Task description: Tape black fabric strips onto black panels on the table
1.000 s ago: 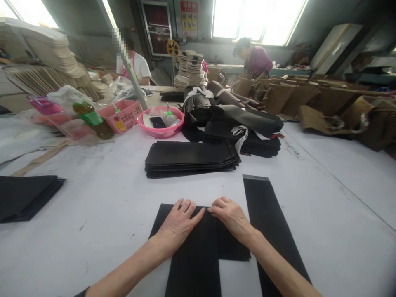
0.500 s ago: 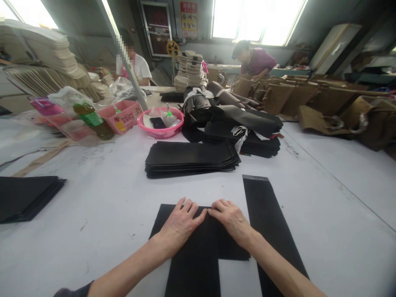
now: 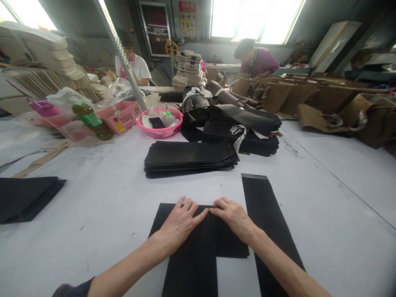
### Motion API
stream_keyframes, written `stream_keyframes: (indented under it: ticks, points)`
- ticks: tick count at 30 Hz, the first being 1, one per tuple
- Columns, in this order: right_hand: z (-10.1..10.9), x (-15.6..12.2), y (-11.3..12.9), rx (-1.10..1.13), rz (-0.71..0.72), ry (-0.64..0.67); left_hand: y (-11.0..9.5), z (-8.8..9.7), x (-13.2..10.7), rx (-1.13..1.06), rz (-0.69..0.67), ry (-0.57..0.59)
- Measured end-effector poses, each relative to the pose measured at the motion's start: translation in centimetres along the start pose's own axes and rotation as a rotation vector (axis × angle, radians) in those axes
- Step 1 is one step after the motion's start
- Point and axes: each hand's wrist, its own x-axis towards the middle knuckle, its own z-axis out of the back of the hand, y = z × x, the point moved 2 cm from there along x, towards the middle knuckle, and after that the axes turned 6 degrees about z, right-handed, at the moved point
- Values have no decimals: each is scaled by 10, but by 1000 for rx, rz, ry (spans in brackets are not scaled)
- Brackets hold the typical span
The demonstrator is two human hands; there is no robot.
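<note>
A long black strip (image 3: 192,264) of sheet material lies lengthwise before me, on top of a wider black piece (image 3: 232,243) set crosswise. My left hand (image 3: 181,222) rests on the strip's far end, fingers spread over its far edge and thumb stretched to the right. Beside it, my right hand (image 3: 232,216) has curled fingers pinching the far edge near the strip's right corner. The two thumb tips meet there. To the right lies another black strip (image 3: 272,231) with a grey band at its far end, partly hidden under my right forearm.
Beyond my hands sits a stack of black pieces (image 3: 188,156); another stack (image 3: 24,198) lies left. Farther back are a pink basin (image 3: 159,133) holding a phone, a pink box (image 3: 123,119), a bottle (image 3: 93,121) and brown bags (image 3: 278,97). Two people work across the table.
Both hands stay at the far edge with almost the same grip. The black strip and the piece under it appear shifted very slightly left. The person in purple has moved a little right.
</note>
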Motion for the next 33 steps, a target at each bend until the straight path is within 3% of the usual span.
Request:
stream_keyframes:
  ticks: [8,16,21,25,29,33]
  points:
    - [-8,-10,8,-9,-51,-10,-3,2,0,48,-7,38]
    - [-8,-12,5,384,-365,-223,-4,1,0,39,11,10]
    - [-21,-8,25,199,-289,-203,-2,2,-3,-17,28,-18]
    - [-28,-12,26,102,-269,-215,9,-4,-14,-121,71,-50]
    - [-18,-5,26,115,-332,-183,19,-13,-25,-232,121,-129]
    - [-10,17,42,51,-356,-212,18,-17,-25,-271,121,-173]
